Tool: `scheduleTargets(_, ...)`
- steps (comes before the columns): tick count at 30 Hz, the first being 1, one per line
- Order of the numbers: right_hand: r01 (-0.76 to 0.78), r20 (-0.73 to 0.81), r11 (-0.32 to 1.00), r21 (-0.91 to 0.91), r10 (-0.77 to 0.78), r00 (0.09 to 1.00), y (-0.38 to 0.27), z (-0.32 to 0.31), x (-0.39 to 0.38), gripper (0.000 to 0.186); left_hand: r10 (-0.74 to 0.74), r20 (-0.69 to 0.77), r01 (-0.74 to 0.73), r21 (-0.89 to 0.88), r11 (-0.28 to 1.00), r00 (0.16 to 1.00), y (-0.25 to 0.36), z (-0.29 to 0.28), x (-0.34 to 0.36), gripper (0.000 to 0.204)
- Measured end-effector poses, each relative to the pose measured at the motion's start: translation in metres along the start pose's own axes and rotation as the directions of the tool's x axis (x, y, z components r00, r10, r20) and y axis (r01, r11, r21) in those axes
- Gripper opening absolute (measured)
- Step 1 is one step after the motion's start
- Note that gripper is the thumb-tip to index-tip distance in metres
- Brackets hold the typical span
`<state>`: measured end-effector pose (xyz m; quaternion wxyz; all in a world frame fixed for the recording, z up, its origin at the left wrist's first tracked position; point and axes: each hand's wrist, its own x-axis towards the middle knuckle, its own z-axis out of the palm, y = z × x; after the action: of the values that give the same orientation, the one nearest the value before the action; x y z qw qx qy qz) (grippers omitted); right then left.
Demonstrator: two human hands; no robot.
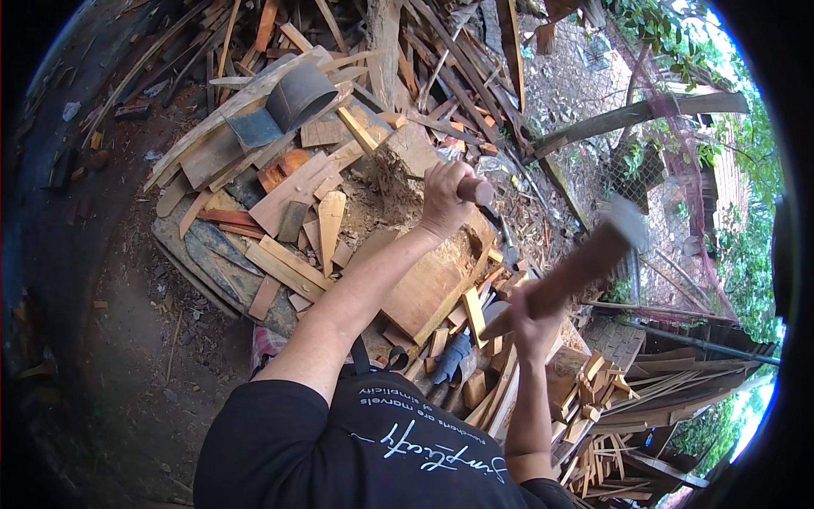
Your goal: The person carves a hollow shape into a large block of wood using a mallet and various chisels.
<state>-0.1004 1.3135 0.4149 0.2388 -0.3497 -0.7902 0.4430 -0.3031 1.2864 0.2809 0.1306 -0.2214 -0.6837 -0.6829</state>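
My left hand (445,199) is closed around a chisel (475,190); its round wooden handle end sticks out to the right of my fist, and most of the blade is hidden. Just left of that fist stands a rough-cut wood block (407,153). My right hand (538,327) is raised at the right, gripping a brown wooden mallet (581,267), blurred by motion, whose pale end points up and right, apart from the chisel. Under my left forearm lies a thick wooden block (424,293) with chips along its far edge.
Loose offcuts (292,267) crowd the work surface to the left, beside a curved dark sheet piece (301,93). Another metal tool (509,246) lies right of the block. Long scrap strips (458,59) are heaped at the back, with more wood pieces (593,390) at lower right.
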Motion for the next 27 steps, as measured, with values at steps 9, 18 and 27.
scheduleTargets(9,-0.099,0.026,0.990,-0.097,0.102,0.994,-0.013,-0.020,0.028,0.049,-0.019,-0.030,0.021,0.051,0.998,0.999,-0.011,0.006,0.004,0.017)
scheduleTargets(18,0.018,0.062,0.995,-0.100,-0.012,0.998,-0.016,-0.018,0.057,0.037,-0.038,-0.060,0.046,0.133,0.990,0.997,-0.018,0.018,0.007,0.016)
scheduleTargets(27,0.026,0.279,0.806,-0.592,0.175,0.944,0.032,-0.007,0.068,0.074,-0.108,-0.094,0.127,0.224,0.966,0.990,-0.035,0.013,-0.004,0.018)
